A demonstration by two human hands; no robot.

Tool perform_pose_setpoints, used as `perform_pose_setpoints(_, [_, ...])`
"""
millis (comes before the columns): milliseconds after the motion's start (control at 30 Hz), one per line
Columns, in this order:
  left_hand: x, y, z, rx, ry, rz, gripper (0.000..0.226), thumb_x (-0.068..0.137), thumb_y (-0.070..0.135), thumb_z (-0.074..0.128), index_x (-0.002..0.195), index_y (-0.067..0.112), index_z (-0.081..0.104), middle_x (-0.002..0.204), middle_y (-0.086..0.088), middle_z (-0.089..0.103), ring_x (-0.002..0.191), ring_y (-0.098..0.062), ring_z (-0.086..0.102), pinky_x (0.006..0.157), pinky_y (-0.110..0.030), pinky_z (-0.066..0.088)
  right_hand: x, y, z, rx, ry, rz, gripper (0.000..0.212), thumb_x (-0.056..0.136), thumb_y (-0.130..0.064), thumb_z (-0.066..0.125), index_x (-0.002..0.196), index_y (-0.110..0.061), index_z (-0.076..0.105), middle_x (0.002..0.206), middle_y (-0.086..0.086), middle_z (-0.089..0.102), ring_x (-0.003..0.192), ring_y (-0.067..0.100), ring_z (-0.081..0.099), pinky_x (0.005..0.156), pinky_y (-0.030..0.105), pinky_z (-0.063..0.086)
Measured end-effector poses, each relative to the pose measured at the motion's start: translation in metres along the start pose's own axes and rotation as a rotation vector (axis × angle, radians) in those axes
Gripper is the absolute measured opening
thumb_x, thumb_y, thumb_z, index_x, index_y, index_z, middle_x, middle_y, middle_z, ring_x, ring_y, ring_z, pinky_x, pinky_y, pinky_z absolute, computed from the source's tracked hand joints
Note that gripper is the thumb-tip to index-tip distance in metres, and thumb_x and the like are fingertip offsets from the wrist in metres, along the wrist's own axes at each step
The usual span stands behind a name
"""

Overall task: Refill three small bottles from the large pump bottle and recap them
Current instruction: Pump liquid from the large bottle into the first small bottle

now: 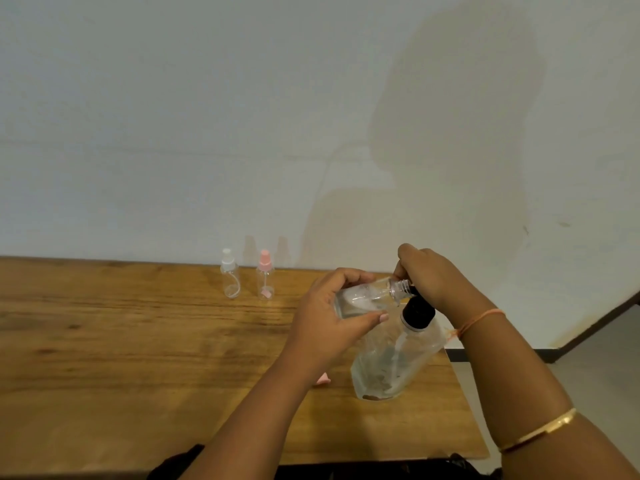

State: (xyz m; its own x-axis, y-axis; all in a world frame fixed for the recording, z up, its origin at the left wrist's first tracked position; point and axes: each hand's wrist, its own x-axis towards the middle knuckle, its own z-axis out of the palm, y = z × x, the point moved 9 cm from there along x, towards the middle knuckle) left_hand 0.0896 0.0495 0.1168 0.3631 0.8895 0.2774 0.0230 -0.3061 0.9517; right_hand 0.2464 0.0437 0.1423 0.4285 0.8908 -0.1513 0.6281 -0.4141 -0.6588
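My left hand [325, 320] grips a small clear bottle [367, 297], uncapped and tipped on its side, its threaded neck pointing right. My right hand [429, 275] presses down on the black pump head of the large clear pump bottle [391, 358], which leans to the right on the wooden table [138, 341]. The small bottle's mouth sits right at the pump's nozzle, hidden under my right fingers. Two more small bottles stand capped near the wall: one with a white spray cap [229, 277], one with a pink spray cap [265, 278].
A pink cap [323, 378] lies on the table, mostly hidden behind my left forearm. The table's right edge runs just right of the large bottle, with floor beyond. A plain wall closes the back of the table.
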Motion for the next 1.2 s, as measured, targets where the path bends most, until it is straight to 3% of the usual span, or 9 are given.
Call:
perform_pose_setpoints(233, [-0.002,-0.003,0.002,-0.029,-0.004,-0.030,0.043,0.062,0.020,0.086,0.092,0.037,0.061,0.102,0.008,0.064,0.095,-0.006,0.062,0.083,-0.028,0.055,-0.004,-0.012,-0.009,0.001,0.029,-0.077,0.046,0.093,-0.026,0.028,0.069,-0.005,0.061,0.066,0.004,0.056,0.058,0.018,0.045,0.055,0.026,0.031])
perform_pose_setpoints(433, [0.000,-0.001,0.000,0.013,0.001,-0.012,0.042,0.062,0.020,0.086,0.094,0.034,0.063,0.103,0.010,0.065,0.097,-0.005,0.061,0.085,-0.028,0.053,0.000,0.000,-0.001,-0.038,0.026,-0.014,0.049,0.092,-0.030,0.028,0.090,0.003,0.064,0.079,0.012,0.057,0.064,0.021,0.044,0.058,0.029,0.033])
perform_pose_setpoints(600, [-0.001,0.002,-0.002,0.032,0.010,0.011,0.042,0.062,0.022,0.086,0.093,0.037,0.063,0.101,0.011,0.065,0.097,-0.002,0.060,0.084,-0.025,0.051,-0.002,-0.009,-0.002,-0.026,0.030,-0.070,0.045,0.093,-0.029,0.029,0.071,-0.007,0.061,0.070,0.005,0.056,0.061,0.019,0.046,0.057,0.028,0.032])
perform_pose_setpoints(733, [-0.001,0.008,-0.003,0.071,0.018,0.055,0.041,0.063,0.022,0.085,0.091,0.039,0.060,0.098,0.012,0.064,0.095,0.000,0.058,0.080,-0.016,0.048,-0.002,-0.014,-0.007,-0.052,0.033,-0.090,0.049,0.094,-0.029,0.027,0.081,-0.001,0.064,0.067,0.003,0.054,0.059,0.019,0.045,0.056,0.028,0.033])
perform_pose_setpoints(833, [0.000,0.011,-0.006,0.098,0.027,0.070,0.041,0.063,0.022,0.085,0.090,0.040,0.060,0.098,0.013,0.064,0.094,0.002,0.057,0.079,-0.012,0.046,0.000,-0.006,-0.005,-0.032,0.027,-0.038,0.045,0.093,-0.029,0.027,0.078,-0.002,0.060,0.070,0.006,0.055,0.062,0.020,0.043,0.057,0.028,0.033])
perform_pose_setpoints(1033, [0.000,0.009,-0.006,0.106,0.023,0.067,0.040,0.064,0.024,0.085,0.093,0.039,0.062,0.099,0.013,0.064,0.097,0.001,0.057,0.082,-0.018,0.048,0.000,-0.004,-0.003,-0.012,0.015,-0.039,0.048,0.093,-0.028,0.028,0.081,0.001,0.064,0.079,0.011,0.061,0.063,0.019,0.045,0.058,0.028,0.034])
perform_pose_setpoints(1200, [-0.001,0.012,-0.008,0.098,0.032,0.078,0.040,0.063,0.026,0.084,0.092,0.039,0.061,0.097,0.014,0.064,0.094,0.000,0.058,0.079,-0.016,0.048,-0.001,-0.012,-0.007,-0.017,0.025,-0.066,0.047,0.094,-0.027,0.028,0.072,-0.003,0.062,0.065,0.005,0.055,0.056,0.019,0.043,0.054,0.026,0.030])
